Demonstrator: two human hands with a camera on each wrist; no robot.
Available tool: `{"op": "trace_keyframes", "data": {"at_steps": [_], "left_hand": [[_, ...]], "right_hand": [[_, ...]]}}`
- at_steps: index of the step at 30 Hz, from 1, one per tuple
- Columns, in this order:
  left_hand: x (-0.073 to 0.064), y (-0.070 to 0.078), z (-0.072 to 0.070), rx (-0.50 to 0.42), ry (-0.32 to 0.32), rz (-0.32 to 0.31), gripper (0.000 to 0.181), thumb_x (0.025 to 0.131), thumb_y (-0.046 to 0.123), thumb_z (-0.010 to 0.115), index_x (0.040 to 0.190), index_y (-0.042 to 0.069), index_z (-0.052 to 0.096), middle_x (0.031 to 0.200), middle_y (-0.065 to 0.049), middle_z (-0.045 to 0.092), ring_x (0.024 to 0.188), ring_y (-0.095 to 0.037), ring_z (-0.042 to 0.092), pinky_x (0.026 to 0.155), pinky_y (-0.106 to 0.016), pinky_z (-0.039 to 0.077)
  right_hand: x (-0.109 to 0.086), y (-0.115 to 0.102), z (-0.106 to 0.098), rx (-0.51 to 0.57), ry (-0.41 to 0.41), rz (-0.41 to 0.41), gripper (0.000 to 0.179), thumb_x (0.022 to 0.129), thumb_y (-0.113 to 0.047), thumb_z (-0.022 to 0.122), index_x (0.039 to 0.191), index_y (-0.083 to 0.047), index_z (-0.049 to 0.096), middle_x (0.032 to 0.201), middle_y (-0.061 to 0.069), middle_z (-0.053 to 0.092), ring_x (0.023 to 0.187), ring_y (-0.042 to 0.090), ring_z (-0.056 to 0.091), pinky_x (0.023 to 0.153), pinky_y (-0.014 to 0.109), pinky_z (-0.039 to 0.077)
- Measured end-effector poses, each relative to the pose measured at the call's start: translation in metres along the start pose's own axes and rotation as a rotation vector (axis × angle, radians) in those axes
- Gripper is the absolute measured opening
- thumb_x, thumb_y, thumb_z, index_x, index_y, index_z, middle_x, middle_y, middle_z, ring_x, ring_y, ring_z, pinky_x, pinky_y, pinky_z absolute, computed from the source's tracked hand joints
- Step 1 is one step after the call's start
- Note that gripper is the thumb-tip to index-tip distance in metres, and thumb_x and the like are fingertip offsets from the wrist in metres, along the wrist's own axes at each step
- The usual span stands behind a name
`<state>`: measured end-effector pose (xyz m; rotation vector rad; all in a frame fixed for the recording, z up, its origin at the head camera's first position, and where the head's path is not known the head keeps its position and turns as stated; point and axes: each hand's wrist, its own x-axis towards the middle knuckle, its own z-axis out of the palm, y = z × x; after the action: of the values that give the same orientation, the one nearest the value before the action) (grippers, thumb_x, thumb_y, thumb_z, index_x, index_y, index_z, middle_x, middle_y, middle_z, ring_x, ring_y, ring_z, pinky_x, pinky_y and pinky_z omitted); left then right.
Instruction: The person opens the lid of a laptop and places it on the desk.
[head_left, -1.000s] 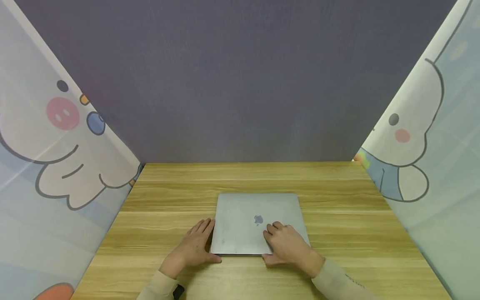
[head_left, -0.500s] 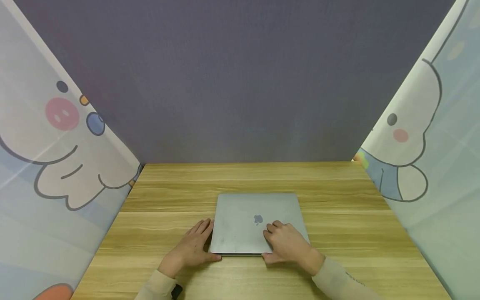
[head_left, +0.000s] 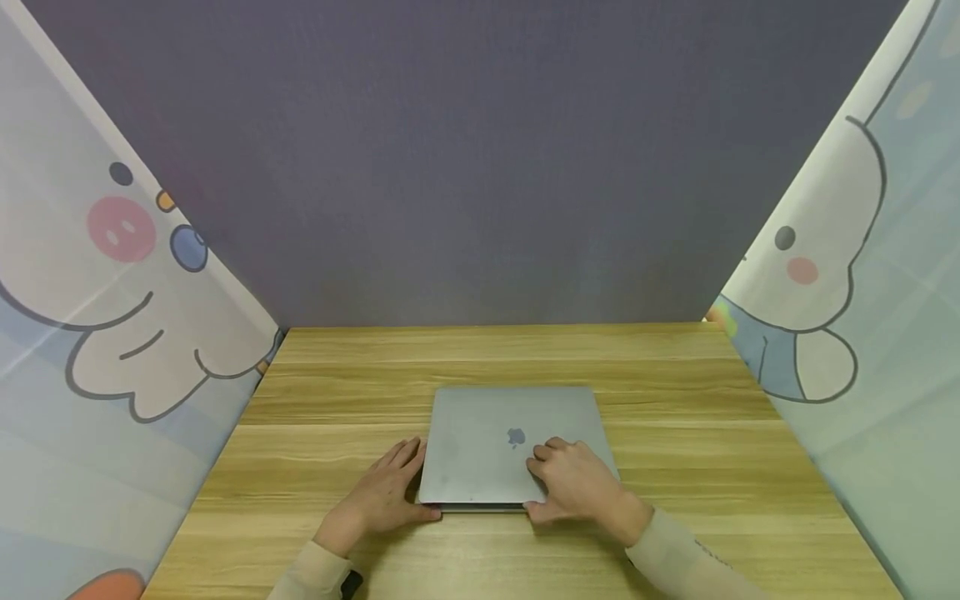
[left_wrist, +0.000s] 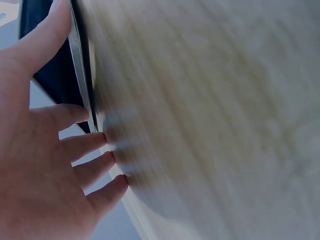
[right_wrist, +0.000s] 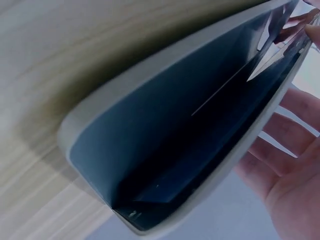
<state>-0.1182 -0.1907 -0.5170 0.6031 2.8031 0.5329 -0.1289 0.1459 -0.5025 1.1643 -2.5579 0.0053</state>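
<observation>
A silver laptop (head_left: 480,454) with a dark apple logo lies on the wooden table, its lid raised a little along the near edge. My right hand (head_left: 577,483) pinches that lid, with bent fingers on top and the thumb at the near edge. In the right wrist view a dark gap shows between the lid and the base (right_wrist: 165,85), and the fingers of my right hand (right_wrist: 295,160) lie against the lid's outside. My left hand (head_left: 378,500) rests at the near left corner, thumb along the front edge. Its spread fingertips touch the laptop's side and the tabletop.
The wooden table (head_left: 337,367) runs back to a dark grey panel (head_left: 480,167). Cartoon-printed cloths (head_left: 810,350) hang on both sides. A black band (head_left: 351,583) shows at the left wrist.
The lid's near edge has risen slightly, widening the dark gap above the base. Both hands stay nearly where they were.
</observation>
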Motion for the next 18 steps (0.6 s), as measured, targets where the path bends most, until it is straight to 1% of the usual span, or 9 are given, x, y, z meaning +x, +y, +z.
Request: {"op": "trace_keyframes", "data": {"at_steps": [7,12,15,18], "left_hand": [[0.0,0.001,-0.001,-0.006,-0.003,0.006,0.113,0.078,0.068,0.075,0.155,-0.004,0.034,0.161,-0.026,0.029,0.149,-0.045,0.025,0.117,-0.062,0.027],[0.0,0.001,-0.001,-0.014,-0.001,0.016,0.113,0.079,0.068,0.075,0.155,-0.004,0.034,0.161,-0.027,0.029,0.149,-0.047,0.025,0.116,-0.064,0.028],[0.0,0.001,-0.001,-0.016,0.001,0.015,0.113,0.079,0.068,0.074,0.155,-0.005,0.034,0.161,-0.028,0.029,0.149,-0.047,0.025,0.116,-0.064,0.028],[-0.001,0.0,-0.001,-0.017,0.003,0.015,0.112,0.079,0.068,0.074,0.155,-0.004,0.034,0.161,-0.028,0.029,0.149,-0.047,0.025,0.116,-0.064,0.028]], "right_hand": [[0.002,0.002,-0.007,0.037,-0.031,0.019,0.044,0.071,-0.06,0.077,0.076,-0.016,0.07,0.077,-0.006,0.062,0.069,0.016,0.06,0.046,0.031,0.051],[0.004,0.004,-0.01,0.054,-0.027,0.017,0.042,0.072,-0.059,0.078,0.076,-0.017,0.071,0.077,-0.006,0.063,0.068,0.015,0.061,0.045,0.029,0.05],[0.004,0.005,-0.012,0.067,-0.015,0.012,0.041,0.072,-0.058,0.078,0.076,-0.017,0.072,0.078,-0.006,0.065,0.069,0.016,0.063,0.046,0.029,0.051],[0.006,0.006,-0.014,0.093,-0.016,0.013,0.04,0.074,-0.056,0.078,0.078,-0.017,0.075,0.083,-0.004,0.069,0.074,0.018,0.067,0.049,0.032,0.055]]}}
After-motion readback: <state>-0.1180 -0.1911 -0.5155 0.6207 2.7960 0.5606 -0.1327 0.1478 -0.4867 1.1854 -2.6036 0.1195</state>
